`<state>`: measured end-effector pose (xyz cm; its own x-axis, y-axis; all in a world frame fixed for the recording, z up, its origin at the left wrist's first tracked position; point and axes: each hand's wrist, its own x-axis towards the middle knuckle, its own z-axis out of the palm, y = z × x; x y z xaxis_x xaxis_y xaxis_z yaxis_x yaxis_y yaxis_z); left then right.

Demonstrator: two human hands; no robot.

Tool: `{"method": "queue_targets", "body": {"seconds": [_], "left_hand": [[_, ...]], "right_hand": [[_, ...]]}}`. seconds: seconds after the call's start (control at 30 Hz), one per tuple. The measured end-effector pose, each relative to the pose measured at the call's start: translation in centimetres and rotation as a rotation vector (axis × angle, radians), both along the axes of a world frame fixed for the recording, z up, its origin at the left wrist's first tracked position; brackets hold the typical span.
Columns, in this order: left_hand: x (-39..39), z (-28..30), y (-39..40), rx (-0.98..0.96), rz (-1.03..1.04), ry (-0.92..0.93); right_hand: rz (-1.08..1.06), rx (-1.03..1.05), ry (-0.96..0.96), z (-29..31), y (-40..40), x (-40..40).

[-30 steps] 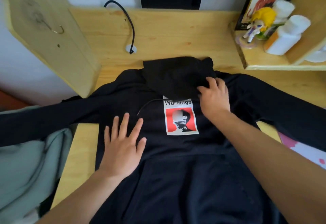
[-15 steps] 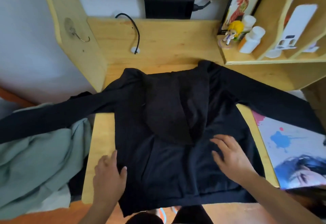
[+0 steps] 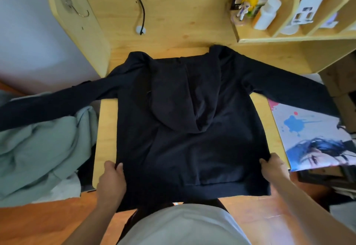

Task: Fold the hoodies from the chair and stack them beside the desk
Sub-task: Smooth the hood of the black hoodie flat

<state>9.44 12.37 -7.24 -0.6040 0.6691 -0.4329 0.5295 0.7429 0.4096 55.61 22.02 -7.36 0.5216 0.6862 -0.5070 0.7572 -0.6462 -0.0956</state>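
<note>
A black hoodie lies spread on the wooden desk, its hood folded down over the chest. Both sleeves stretch out sideways past the desk's edges. My left hand grips the hoodie's lower left side, thumb on top of the cloth. My right hand grips the lower right side the same way. The hem hangs over the desk's front edge. A pale green hoodie lies bunched at the left, below the black sleeve.
A black cable curls across the desk's back. Shelves at the right hold a figurine and white bottles. A printed poster lies on the right. A wooden side panel with a hook stands at left.
The hood was folded down over the white chest print. Both hands slid from the chest down to the lower sides and now grip the cloth. The camera pulled back.
</note>
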Motion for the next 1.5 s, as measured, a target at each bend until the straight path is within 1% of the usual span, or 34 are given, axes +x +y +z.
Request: {"method": "queue_targets", "body": {"seconds": [0.1,0.17,0.2,0.27,0.3,0.33,0.37,0.4,0.43,0.47,0.5,0.53,0.57,0.63,0.67,0.7,0.77,0.8,0.83,0.9,0.97,1.07,1.1,1.13,1.23,1.27,1.3,1.33,1.4,1.43,1.47,1.5], "left_hand": [[0.0,0.2,-0.7,-0.045,-0.103,0.049],[0.1,0.5,-0.2,-0.030,-0.209,0.163],[0.1,0.4,0.5,-0.027,-0.293,0.217],[0.2,0.0,2.9,0.066,-0.484,0.306],[0.7,0.2,4.7,0.127,-0.535,0.248],[1.7,0.7,7.0,0.182,-0.511,0.121],[2.8,1.5,9.4,0.229,-0.403,-0.042],[3.7,1.7,11.9,0.251,-0.239,-0.190],[4.3,1.7,14.6,0.236,-0.043,-0.342],[4.8,1.7,16.8,0.204,0.145,-0.492],[5.2,1.5,18.4,0.177,0.273,-0.585],[5.8,1.2,19.7,0.133,0.327,-0.613],[6.5,1.4,20.6,0.105,0.347,-0.650],[7.9,2.8,21.3,0.139,0.433,-0.811],[8.5,3.6,21.5,0.183,0.518,-0.921],[8.9,4.8,21.2,0.236,0.618,-1.078],[8.7,7.6,19.0,0.377,0.731,-1.417],[8.4,8.3,17.6,0.424,0.750,-1.519],[8.1,9.0,16.3,0.437,0.783,-1.577],[7.9,10.0,14.3,0.423,0.866,-1.648],[8.3,10.6,13.8,0.379,0.904,-1.645],[9.6,11.0,14.2,0.161,0.853,-1.492],[10.1,11.3,14.1,0.090,0.840,-1.429],[10.4,10.6,13.7,0.043,0.838,-1.316],[10.2,7.9,12.7,-0.067,0.794,-0.959],[10.2,7.0,12.4,-0.074,0.832,-0.870],[10.4,6.3,12.0,-0.085,0.870,-0.823],[10.8,6.0,11.5,-0.091,0.865,-0.840],[12.3,6.6,10.7,-0.131,0.782,-1.000],[13.1,6.7,10.4,-0.144,0.762,-1.028],[13.5,6.3,10.3,-0.158,0.748,-0.998],[13.6,5.8,10.2,-0.135,0.733,-0.920]], "right_hand": [[-0.031,0.025,-0.011,0.6,-0.6,0.0],[0.029,0.124,-0.087,1.4,0.1,-0.9],[0.118,0.198,-0.113,1.9,0.7,-1.8],[0.351,0.315,-0.060,2.5,3.0,-4.1],[0.461,0.352,0.010,2.6,4.6,-5.5],[0.527,0.376,0.082,2.7,6.5,-7.0],[0.523,0.388,0.169,2.3,8.8,-8.5],[0.449,0.373,0.258,2.1,11.2,-10.0],[0.306,0.323,0.351,1.9,13.6,-11.4],[0.120,0.255,0.459,1.9,15.5,-12.7],[-0.065,0.195,0.568,1.6,16.8,-13.8],[-0.215,0.125,0.658,1.7,17.4,-14.7],[-0.289,0.066,0.725,1.8,17.6,-15.3],[-0.311,0.010,0.826,2.3,17.2,-16.1],[-0.334,0.031,0.887,3.1,16.9,-16.4],[-0.360,0.092,0.993,4.2,16.4,-16.1],[-0.447,0.241,1.250,7.6,14.7,-15.0],[-0.510,0.269,1.405,9.2,13.7,-14.1],[-0.571,0.254,1.548,10.2,12.6,-13.1],[-0.677,0.194,1.729,11.3,10.7,-11.6],[-0.740,0.160,1.805,11.7,9.5,-11.7],[-0.738,0.144,1.802,11.8,8.5,-13.7],[-0.724,0.146,1.744,11.6,8.3,-14.4],[-0.700,0.144,1.649,11.1,8.1,-15.1],[-0.601,0.152,1.222,9.4,6.7,-16.2],[-0.542,0.154,1.145,9.3,6.0,-16.1],[-0.493,0.143,1.111,9.2,5.3,-16.0],[-0.463,0.103,1.110,9.2,4.6,-15.6],[-0.427,-0.053,1.173,8.9,3.4,-14.5],[-0.408,-0.134,1.208,8.6,3.0,-13.9],[-0.383,-0.190,1.229,8.4,2.7,-13.4],[-0.355,-0.215,1.232,8.0,2.5,-12.9]]}}
